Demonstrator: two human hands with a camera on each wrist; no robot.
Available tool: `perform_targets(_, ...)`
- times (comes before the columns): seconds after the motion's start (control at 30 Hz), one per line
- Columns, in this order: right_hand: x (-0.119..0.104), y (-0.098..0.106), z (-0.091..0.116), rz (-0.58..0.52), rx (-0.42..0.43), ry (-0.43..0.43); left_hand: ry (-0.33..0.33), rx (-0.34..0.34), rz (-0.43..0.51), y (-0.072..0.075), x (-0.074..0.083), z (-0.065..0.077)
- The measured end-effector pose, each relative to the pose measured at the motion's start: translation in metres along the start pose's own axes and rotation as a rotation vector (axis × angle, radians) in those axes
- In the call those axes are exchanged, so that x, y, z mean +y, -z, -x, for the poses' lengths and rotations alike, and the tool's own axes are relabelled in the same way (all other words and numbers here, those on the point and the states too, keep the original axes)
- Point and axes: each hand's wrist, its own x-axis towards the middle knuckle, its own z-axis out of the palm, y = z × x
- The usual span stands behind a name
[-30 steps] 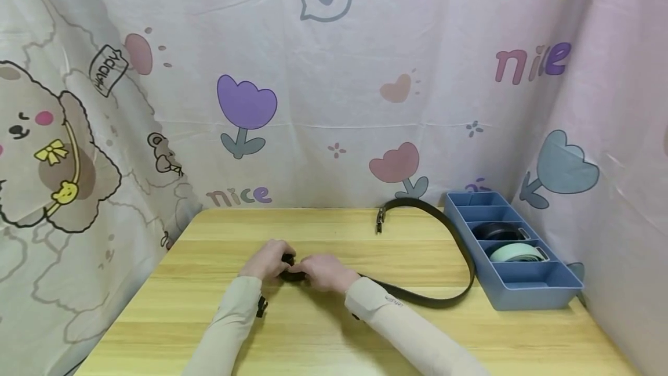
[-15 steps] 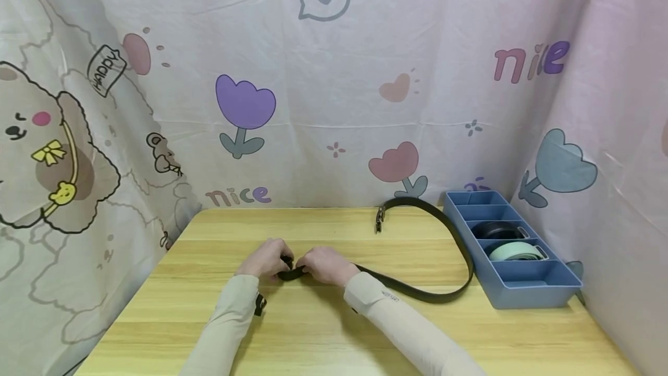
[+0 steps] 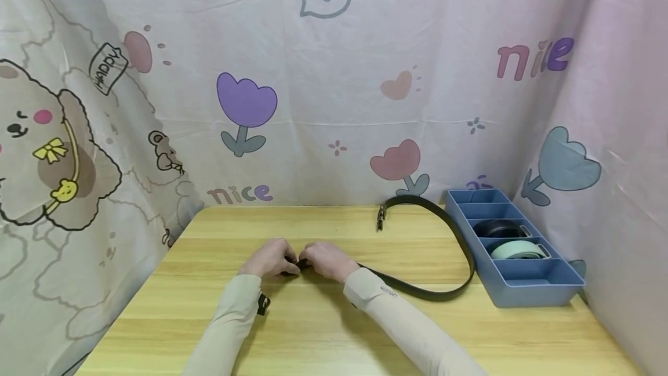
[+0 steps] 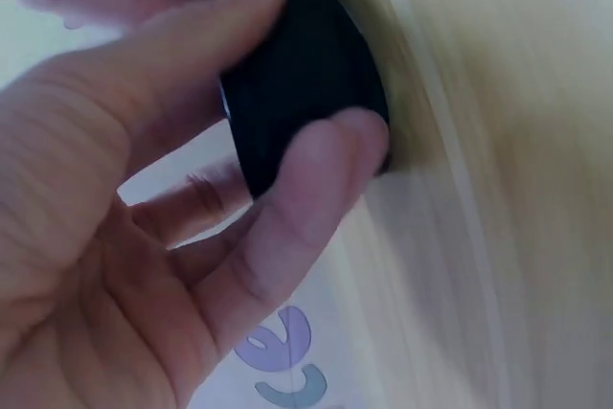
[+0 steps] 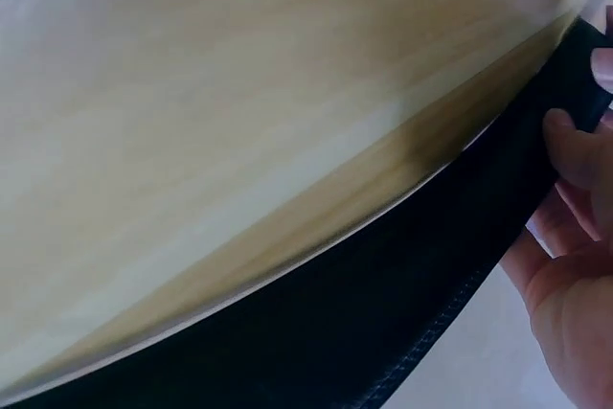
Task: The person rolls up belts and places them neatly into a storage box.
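A long black belt [image 3: 437,295] runs along the table in a wide loop, its metal buckle [image 3: 381,218] at the far end. My left hand [image 3: 268,259] holds the belt's other end, which bends in a tight curve between thumb and fingers in the left wrist view. Close beside it, my right hand [image 3: 329,261] pinches the strap a little further along. In the right wrist view the stitched strap [image 5: 383,284] slopes up to thumb and fingertips, its edge turned toward the wood. From the head view, the fingers hide most of the curled end.
To the right stands a blue divided box [image 3: 537,297]. Two of its compartments hold a rolled black belt [image 3: 498,229] and a rolled mint-green belt [image 3: 516,250]. The looped strap passes close to the box's left wall. A printed curtain [image 3: 334,86] hangs behind the wooden table [image 3: 313,335].
Both hands have shifted their fingers on the strap near its curled end, and the right hand has moved slightly away from me. The loop's near side has edged slightly away from me too.
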Motion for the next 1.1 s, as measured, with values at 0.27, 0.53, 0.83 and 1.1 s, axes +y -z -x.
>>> perform_targets(0.27, -0.001, -0.003, -0.001, -0.009, -0.011, 0.093, 0.037, 0.042, 0.022, -0.002, 0.003, -0.004)
perform_targets(0.53, -0.001, -0.003, -0.003, -0.023, -0.015, 0.109, -0.018, 0.025, 0.025, -0.004, 0.001, -0.004)
perform_targets(0.83, -0.003, -0.006, -0.008, -0.008, 0.023, 0.133, 0.041, 0.104, -0.093, -0.01, 0.004, -0.005)
perform_targets(1.1, 0.002, -0.003, 0.0, -0.074, -0.01, 0.148, -0.042, 0.057, -0.114, -0.01, 0.006, -0.003)
